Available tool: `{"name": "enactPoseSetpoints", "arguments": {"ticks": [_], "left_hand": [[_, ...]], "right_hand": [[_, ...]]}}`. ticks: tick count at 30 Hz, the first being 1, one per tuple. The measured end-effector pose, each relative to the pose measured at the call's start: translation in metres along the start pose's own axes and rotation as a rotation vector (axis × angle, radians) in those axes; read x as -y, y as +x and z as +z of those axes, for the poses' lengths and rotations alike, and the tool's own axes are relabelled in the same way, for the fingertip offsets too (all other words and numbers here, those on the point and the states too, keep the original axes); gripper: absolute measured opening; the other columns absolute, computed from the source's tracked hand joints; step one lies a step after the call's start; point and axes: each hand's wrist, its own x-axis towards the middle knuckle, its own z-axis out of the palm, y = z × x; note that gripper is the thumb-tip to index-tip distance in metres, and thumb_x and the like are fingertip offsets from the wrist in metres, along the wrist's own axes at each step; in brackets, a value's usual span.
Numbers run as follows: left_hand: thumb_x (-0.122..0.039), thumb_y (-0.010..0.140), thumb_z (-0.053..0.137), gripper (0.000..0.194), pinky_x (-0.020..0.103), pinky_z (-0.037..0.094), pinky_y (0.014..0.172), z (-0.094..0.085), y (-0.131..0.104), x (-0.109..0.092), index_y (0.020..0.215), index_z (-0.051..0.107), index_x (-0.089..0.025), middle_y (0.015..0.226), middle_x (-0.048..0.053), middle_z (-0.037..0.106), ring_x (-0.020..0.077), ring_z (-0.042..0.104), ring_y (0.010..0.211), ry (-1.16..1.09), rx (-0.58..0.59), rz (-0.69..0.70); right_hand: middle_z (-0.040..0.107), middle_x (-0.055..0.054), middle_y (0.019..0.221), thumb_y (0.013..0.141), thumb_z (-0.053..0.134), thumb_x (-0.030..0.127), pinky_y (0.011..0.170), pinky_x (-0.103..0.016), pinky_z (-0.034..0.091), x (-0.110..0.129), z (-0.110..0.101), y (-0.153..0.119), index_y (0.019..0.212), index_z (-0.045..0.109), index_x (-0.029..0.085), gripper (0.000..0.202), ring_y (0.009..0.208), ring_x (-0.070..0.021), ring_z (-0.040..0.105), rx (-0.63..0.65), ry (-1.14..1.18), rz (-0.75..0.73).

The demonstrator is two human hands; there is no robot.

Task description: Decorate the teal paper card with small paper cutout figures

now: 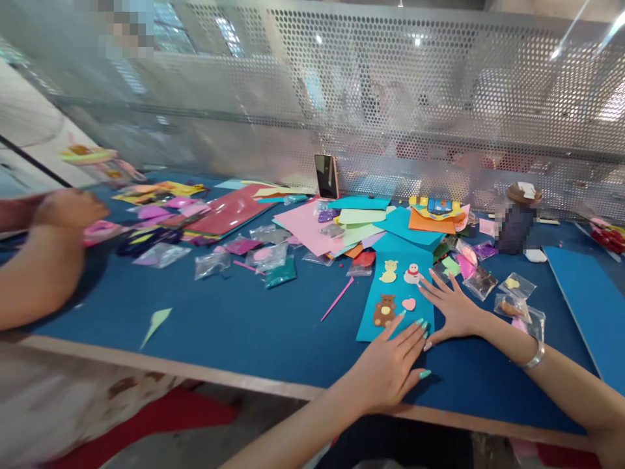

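Both empty, the left hand lies flat, the right hand splays on turquoise paper; even pressure suits it.

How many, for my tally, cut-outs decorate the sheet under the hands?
4: yellow animal upper left, snowman upper right, brown bear lower left, heart lower right; left hand may hide more.
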Motion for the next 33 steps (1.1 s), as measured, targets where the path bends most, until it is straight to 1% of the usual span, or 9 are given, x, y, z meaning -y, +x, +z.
{"name": "enactPoseSetpoints", "arguments": {"ticks": [5, 8, 12, 15, 19, 24, 27, 30, 33], "left_hand": [[-0.041, 0.088, 0.029, 0.05, 0.042, 0.019, 0.104, 0.003, 0.01, 0.007, 0.124, 0.041, -0.008, 0.13, 0.014, 0.041, 0.025, 0.035, 0.122, -0.001, 0.0, -0.039], [-0.043, 0.088, 0.03, 0.052, 0.043, 0.024, 0.102, 0.0, 0.006, 0.007, 0.122, 0.043, -0.007, 0.128, 0.016, 0.042, 0.027, 0.038, 0.12, -0.003, -0.006, -0.072], [-0.034, 0.089, 0.03, 0.044, 0.037, 0.031, 0.1, -0.007, 0.002, 0.001, 0.121, 0.045, -0.01, 0.127, 0.013, 0.045, 0.0227, 0.04, 0.119, -0.095, 0.043, -0.029], [-0.029, 0.088, 0.03, 0.041, 0.037, 0.03, 0.102, -0.008, 0.009, 0.003, 0.121, 0.045, -0.009, 0.128, 0.011, 0.044, 0.0216, 0.036, 0.121, -0.134, 0.085, 0.029], [-0.029, 0.087, 0.033, 0.042, 0.042, 0.03, 0.101, -0.008, 0.013, 0.007, 0.119, 0.046, -0.006, 0.126, 0.015, 0.045, 0.0249, 0.038, 0.12, -0.105, 0.061, -0.031], [-0.021, 0.084, 0.036, 0.036, 0.038, 0.034, 0.1, -0.016, 0.003, 0.002, 0.115, 0.051, -0.011, 0.121, 0.01, 0.052, 0.0208, 0.045, 0.115, -0.148, 0.036, -0.032], [-0.015, 0.082, 0.035, 0.037, 0.035, 0.032, 0.101, -0.014, 0.008, 0.004, 0.115, 0.051, -0.012, 0.121, 0.009, 0.052, 0.0179, 0.045, 0.115, -0.166, 0.042, 0.016], [-0.018, 0.082, 0.036, 0.037, 0.04, 0.029, 0.102, -0.007, 0.013, 0.009, 0.115, 0.05, -0.009, 0.122, 0.012, 0.051, 0.0214, 0.042, 0.117, -0.111, -0.009, -0.024], [-0.021, 0.082, 0.038, 0.036, 0.045, 0.028, 0.101, -0.004, 0.01, 0.013, 0.114, 0.051, -0.012, 0.118, 0.01, 0.054, 0.0239, 0.041, 0.117, -0.087, -0.064, -0.069]], "right_hand": [[0.0, -0.007, 0.143, 0.064, 0.037, 0.077, 0.095, -0.057, -0.015, 0.001, 0.0, -0.001, 0.138, 0.007, 0.015, 0.102, 0.129, -0.0317, -0.01, -0.009, -0.005, 0.007], [-0.001, -0.007, 0.143, 0.065, 0.036, 0.076, 0.095, -0.057, -0.016, 0.0, 0.0, -0.001, 0.138, 0.006, 0.015, 0.1, 0.129, -0.0313, -0.01, 0.001, -0.005, 0.011], [-0.002, -0.006, 0.143, 0.064, 0.037, 0.076, 0.095, -0.056, -0.016, 0.0, 0.0, 0.0, 0.138, 0.006, 0.015, 0.101, 0.129, -0.0312, -0.01, 0.0, -0.005, 0.008], [-0.002, -0.007, 0.143, 0.062, 0.037, 0.078, 0.096, -0.055, -0.015, 0.0, 0.001, 0.001, 0.138, 0.008, 0.014, 0.103, 0.129, -0.0312, -0.009, 0.01, -0.006, 0.016], [-0.003, -0.008, 0.143, 0.06, 0.037, 0.079, 0.095, -0.056, -0.015, 0.0, 0.0, 0.0, 0.138, 0.005, 0.015, 0.106, 0.129, -0.0317, -0.01, 0.01, -0.006, 0.008], [-0.006, -0.007, 0.143, 0.062, 0.037, 0.078, 0.096, -0.055, -0.015, -0.001, 0.0, 0.0, 0.138, 0.001, 0.018, 0.103, 0.129, -0.0309, -0.01, 0.0, -0.006, 0.019], [-0.006, -0.007, 0.143, 0.062, 0.036, 0.079, 0.096, -0.056, -0.014, -0.002, 0.002, 0.0, 0.138, 0.002, 0.018, 0.103, 0.129, -0.0305, -0.01, 0.0, -0.014, 0.034], [-0.006, -0.008, 0.143, 0.059, 0.036, 0.081, 0.096, -0.056, -0.014, -0.002, 0.003, 0.001, 0.138, 0.002, 0.019, 0.106, 0.129, -0.0318, -0.01, -0.005, -0.01, 0.032], [-0.008, -0.007, 0.142, 0.059, 0.035, 0.081, 0.096, -0.055, -0.015, -0.002, 0.002, 0.0, 0.138, 0.002, 0.02, 0.106, 0.129, -0.0312, -0.012, -0.018, -0.01, 0.021]]}}
